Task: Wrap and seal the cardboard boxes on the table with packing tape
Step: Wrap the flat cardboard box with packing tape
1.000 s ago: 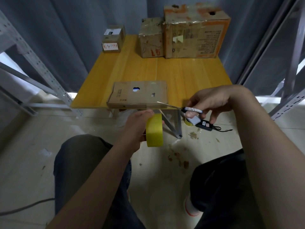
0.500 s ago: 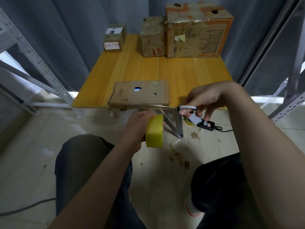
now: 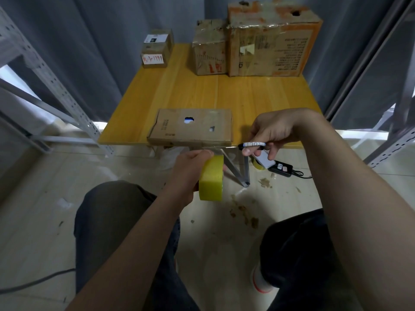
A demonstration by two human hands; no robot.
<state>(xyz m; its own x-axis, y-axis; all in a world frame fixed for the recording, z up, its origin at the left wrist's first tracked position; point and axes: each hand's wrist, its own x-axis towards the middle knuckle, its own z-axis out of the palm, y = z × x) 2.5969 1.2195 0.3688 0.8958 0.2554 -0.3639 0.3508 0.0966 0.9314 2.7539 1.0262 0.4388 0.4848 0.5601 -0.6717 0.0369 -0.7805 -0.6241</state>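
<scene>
A flat cardboard box (image 3: 193, 129) with a small hole in its top lies at the near edge of the yellow table (image 3: 224, 93). My left hand (image 3: 188, 169) grips a yellow tape roll (image 3: 211, 178) just below the table edge, in front of the box. A clear strip of tape runs from the roll up to the box's front edge. My right hand (image 3: 276, 133) holds a knife with a black and white handle (image 3: 252, 145). Its thin blade lies along the box's lower front edge, pointing left toward the tape strip.
Three more boxes stand at the table's far side: a small labelled one (image 3: 157, 49), a medium one (image 3: 210, 50) and a large orange-edged one (image 3: 272, 39). Grey metal shelving (image 3: 51, 79) flanks both sides. A phone and a black device (image 3: 280, 168) lie on the floor.
My right hand has slid the knife left, so its blade now lies at the box's front edge by the tape. My left hand with the roll has barely moved.
</scene>
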